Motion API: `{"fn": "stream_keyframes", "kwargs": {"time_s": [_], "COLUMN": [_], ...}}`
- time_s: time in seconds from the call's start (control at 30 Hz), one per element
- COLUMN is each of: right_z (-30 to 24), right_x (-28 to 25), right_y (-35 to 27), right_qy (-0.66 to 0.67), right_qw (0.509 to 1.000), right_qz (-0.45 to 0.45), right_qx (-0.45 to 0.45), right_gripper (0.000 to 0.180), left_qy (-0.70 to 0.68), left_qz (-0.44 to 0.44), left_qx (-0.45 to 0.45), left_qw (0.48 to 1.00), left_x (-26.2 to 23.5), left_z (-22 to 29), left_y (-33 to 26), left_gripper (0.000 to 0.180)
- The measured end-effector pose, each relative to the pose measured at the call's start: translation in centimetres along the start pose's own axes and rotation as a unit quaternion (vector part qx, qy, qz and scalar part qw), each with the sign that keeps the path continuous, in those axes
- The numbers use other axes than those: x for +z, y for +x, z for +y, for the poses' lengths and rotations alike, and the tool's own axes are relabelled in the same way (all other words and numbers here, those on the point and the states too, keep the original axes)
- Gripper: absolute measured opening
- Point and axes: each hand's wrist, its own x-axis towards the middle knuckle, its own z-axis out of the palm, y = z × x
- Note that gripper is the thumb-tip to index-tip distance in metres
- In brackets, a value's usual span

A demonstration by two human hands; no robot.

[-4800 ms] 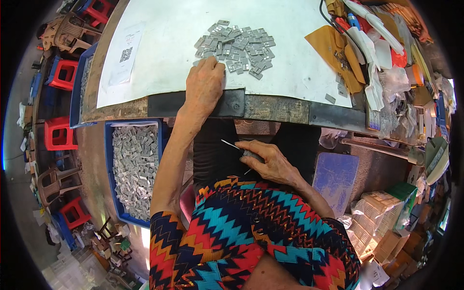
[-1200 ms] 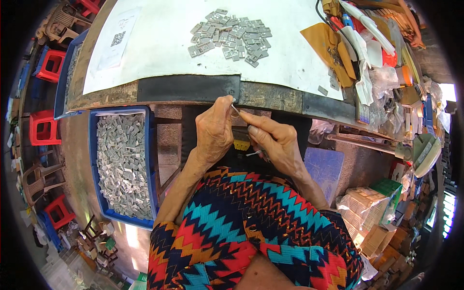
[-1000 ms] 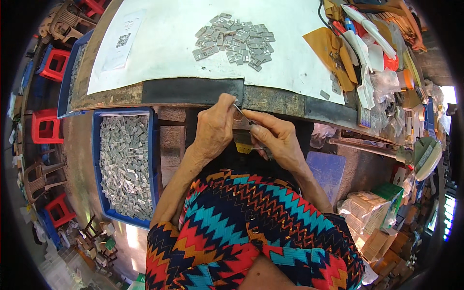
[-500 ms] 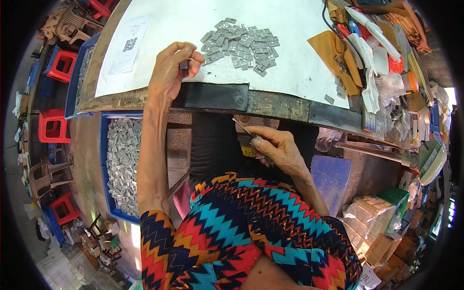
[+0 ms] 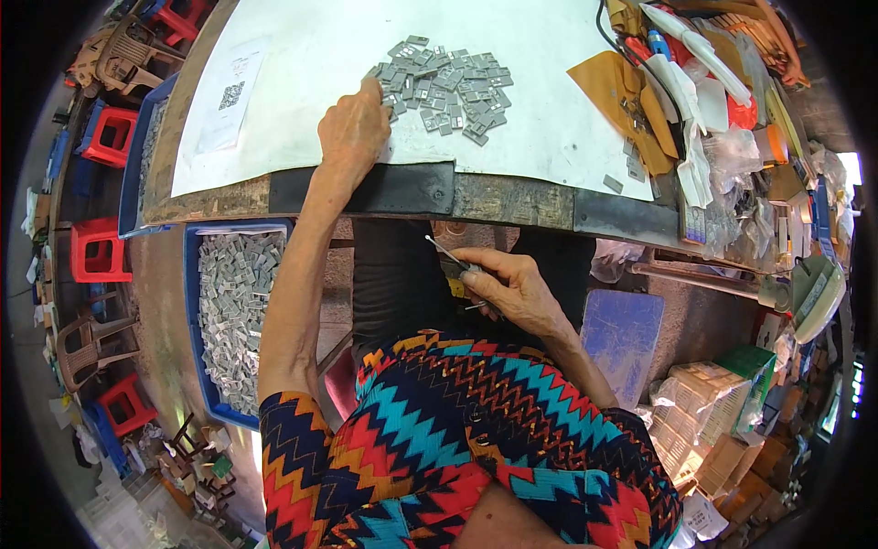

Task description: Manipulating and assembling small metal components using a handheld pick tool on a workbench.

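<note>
Left hand [image 5: 352, 133] rests fingertips-down on the grey parts pile [image 5: 445, 87] on the table [image 5: 302, 82], right hand [image 5: 512, 285] below the table edge pinches a thin metal pick [image 5: 445, 251].

— Where does the view sit?

— On the person's head, looking steeply down over the patterned sleeves onto the worktop [image 5: 302, 188] edge and lap; the forearms enter from below.

— How near?

— Close: the left hand [image 5: 352, 133] and right hand [image 5: 508, 284] fill the centre. The fisheye bends the worktop's edge and darkens the corners. Only one view, so nothing is shared.
</note>
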Motion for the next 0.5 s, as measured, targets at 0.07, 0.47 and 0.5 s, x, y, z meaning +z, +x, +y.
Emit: {"fn": "stream_keyframes", "kwargs": {"time_s": [0.07,0.47,0.5], "right_z": [0.1,0.3,0.2], "right_x": [0.0,-0.4,-0.5], "right_y": [0.0,0.0,0.0], "right_qy": [-0.006,-0.002,0.009], "right_qw": [1.000,1.000,1.000], "right_qz": [0.002,0.010,0.013], "right_qx": [-0.002,-0.012,-0.015], "right_gripper": [0.032,0.031,0.031], "left_qy": [-0.031,-0.323,-0.447], "left_qz": [-0.019,0.056,0.032], "left_qx": [-0.011,-0.021,-0.041], "left_qw": [0.999,0.944,0.893], "left_x": [-0.2,-1.5,-2.2], "left_z": [0.0,-1.0,-0.9], "left_y": [0.2,-0.5,-1.0], "left_gripper": [0.020,0.015,0.014]}}
